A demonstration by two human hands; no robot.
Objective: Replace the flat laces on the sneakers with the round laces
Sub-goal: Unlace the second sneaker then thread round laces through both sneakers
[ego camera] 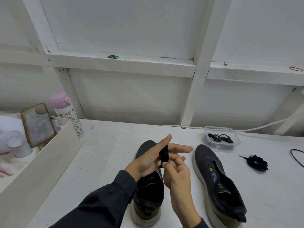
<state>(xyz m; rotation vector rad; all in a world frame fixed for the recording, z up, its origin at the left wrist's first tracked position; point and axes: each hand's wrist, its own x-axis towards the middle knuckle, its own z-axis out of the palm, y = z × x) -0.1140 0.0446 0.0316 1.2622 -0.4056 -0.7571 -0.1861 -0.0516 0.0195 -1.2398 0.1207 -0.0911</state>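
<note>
Head camera view, looking down at a white table (102, 152) where two dark sneakers stand side by side with their toes pointing away and no laces in their eyelets. At the centre of the frame, above the centre sneaker (148, 196), the left hand (151, 161) is held with its fingers straight and slightly apart and its thumb raised. A black lace (164, 154) is wound in a band around those fingers. The right hand (176, 176), just below and to the right, pinches the lower end of that lace between thumb and fingertips, with its other fingers curled. The second sneaker (218, 183) sits at lower right, with small green and purple lace loops. Beyond its toe is a clear plastic container (221, 128) holding thin black laces (220, 138). A coiled black lace bundle (257, 162) lies on the table at the right. At the left stand a pink-capped bottle (67, 112) and a propped phone (38, 124).
</note>
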